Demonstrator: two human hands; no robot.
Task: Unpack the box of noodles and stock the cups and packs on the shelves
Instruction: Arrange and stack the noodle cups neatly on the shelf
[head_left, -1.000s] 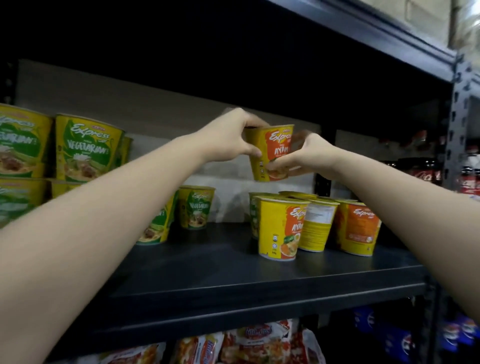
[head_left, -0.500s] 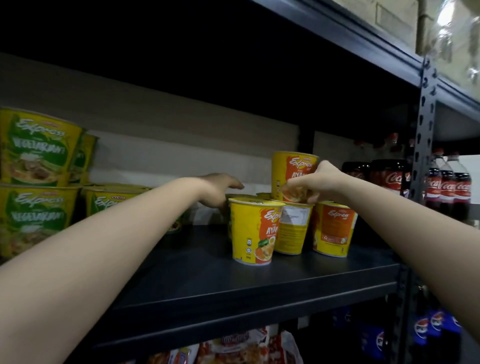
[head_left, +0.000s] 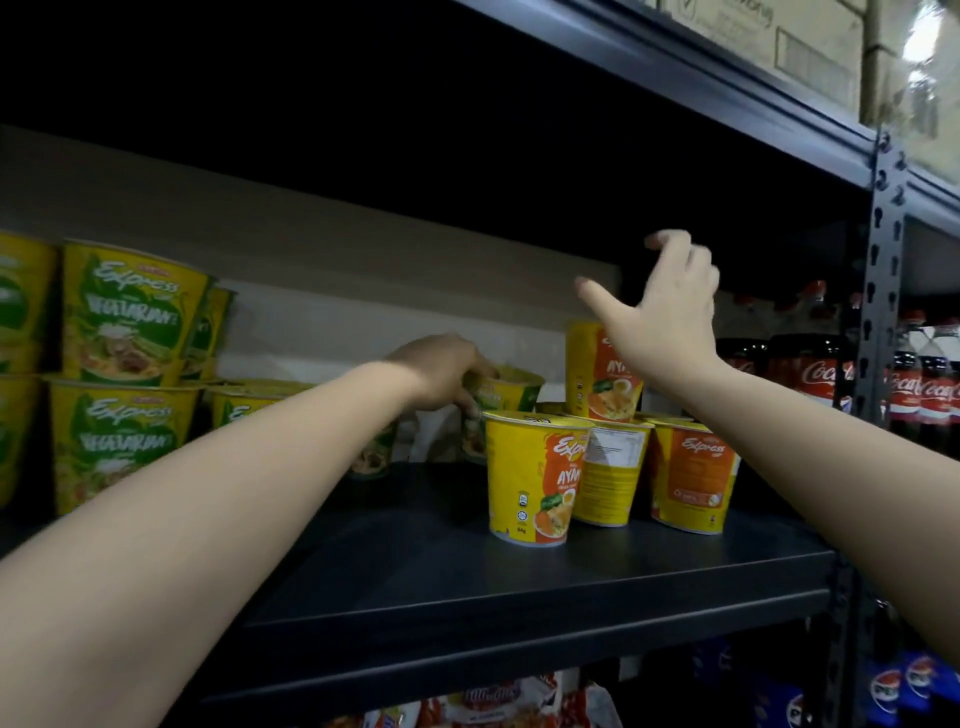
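While both arms reach over the dark shelf (head_left: 519, 587), the hands sit at different heights. Right hand (head_left: 667, 306) is raised above the stacked cup (head_left: 600, 371), fingers spread and loosely bent, thumb out to the left; its grip is wide open and holds nothing. It is clear of the cup, not touching.

Left hand (head_left: 441, 371) is lower, toward the back of the shelf near its middle. Its fingers curl down over the rim of a green-labelled cup (head_left: 506, 395); the fingertips are partly hidden, but the grip looks closed on that cup's top edge.

Orange-and-yellow cups cluster toward the right end of the shelf. Front cup (head_left: 532, 478) stands upright nearest the front edge. Just behind and to its right stands a cup turned to show its printed panel (head_left: 613, 473), then an orange-faced cup (head_left: 693, 475) nearest the right end. The three stand close together, sides nearly touching. The stacked cup rests on the lids behind them; which lids carry it is hidden.

At the left end, green vegetarian cups (head_left: 127, 374) stand two high against the back wall.

Cola bottles (head_left: 919, 384) stand beyond the right upright post (head_left: 880, 291). Noodle packs (head_left: 498, 704) show on the shelf below. Cardboard boxes (head_left: 810, 57) sit on the shelf above.
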